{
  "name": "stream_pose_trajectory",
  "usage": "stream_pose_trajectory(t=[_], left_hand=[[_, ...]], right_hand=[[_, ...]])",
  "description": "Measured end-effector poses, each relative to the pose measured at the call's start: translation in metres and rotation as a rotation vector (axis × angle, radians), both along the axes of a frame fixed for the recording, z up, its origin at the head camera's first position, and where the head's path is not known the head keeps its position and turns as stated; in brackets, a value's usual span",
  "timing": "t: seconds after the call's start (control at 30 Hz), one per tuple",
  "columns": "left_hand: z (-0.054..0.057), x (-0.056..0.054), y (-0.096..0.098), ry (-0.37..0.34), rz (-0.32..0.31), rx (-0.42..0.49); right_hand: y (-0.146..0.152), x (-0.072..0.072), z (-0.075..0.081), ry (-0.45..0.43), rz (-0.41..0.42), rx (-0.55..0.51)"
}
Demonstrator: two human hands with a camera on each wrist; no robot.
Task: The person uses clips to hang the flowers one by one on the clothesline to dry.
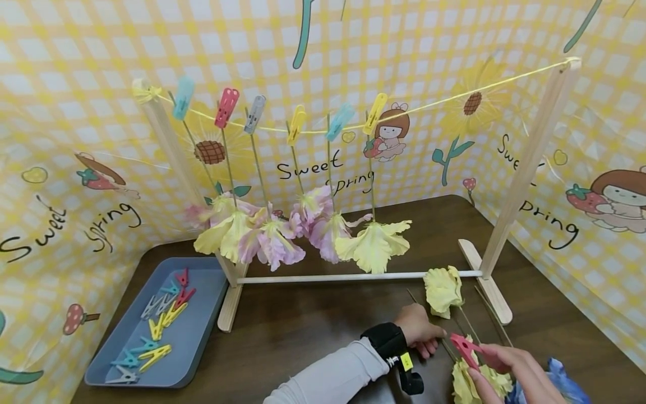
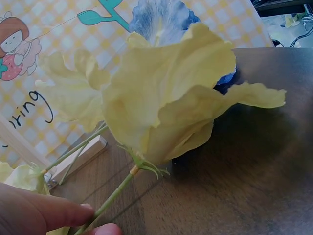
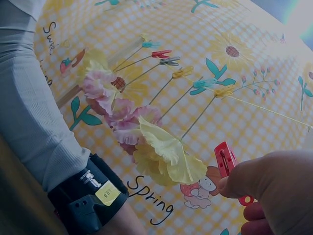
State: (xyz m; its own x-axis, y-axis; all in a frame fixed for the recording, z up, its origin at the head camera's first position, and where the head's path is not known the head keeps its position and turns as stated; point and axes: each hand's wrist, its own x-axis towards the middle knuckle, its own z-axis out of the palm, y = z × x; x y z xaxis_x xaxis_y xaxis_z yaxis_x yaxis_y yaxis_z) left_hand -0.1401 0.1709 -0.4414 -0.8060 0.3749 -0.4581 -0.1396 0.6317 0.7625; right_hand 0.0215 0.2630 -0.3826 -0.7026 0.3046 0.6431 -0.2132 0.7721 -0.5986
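Observation:
My left hand (image 1: 418, 328) is low over the right part of the table. Its thumb and finger pinch the green stem (image 2: 113, 196) of a yellow artificial flower (image 2: 161, 98), whose wide ruffled bloom points away from the hand. In the head view that bloom (image 1: 461, 381) is partly covered by my right hand (image 1: 520, 367). Between right thumb and fingers is a red clothespin (image 1: 465, 349), held just above the flower and stem. The right wrist view shows this red clothespin (image 3: 225, 159) in front of the hanging flowers.
A wooden rack (image 1: 525, 168) carries a yellow line (image 1: 464, 95), where clothespins hold several pink and yellow flowers (image 1: 373, 247) upside down. At left, a blue-grey tray (image 1: 202, 314) contains loose clothespins. Another yellow flower (image 1: 443, 292) lies by the crossbar; a blue flower (image 1: 562, 381) lies near right.

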Motion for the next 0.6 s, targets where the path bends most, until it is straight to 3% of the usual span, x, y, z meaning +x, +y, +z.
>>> stream_pose_trajectory(t=[0.2, 0.47, 0.6], left_hand=[[-0.001, 0.001, 0.002, 0.023, 0.013, -0.003], [-0.001, 0.004, 0.002, 0.017, 0.077, 0.028], [-0.002, 0.010, -0.008, 0.031, 0.108, 0.105]], right_hand=[[0.000, -0.001, -0.001, 0.004, -0.011, 0.008], [-0.001, -0.003, 0.000, 0.002, -0.013, 0.014], [0.001, -0.005, -0.003, 0.027, 0.021, 0.011]])
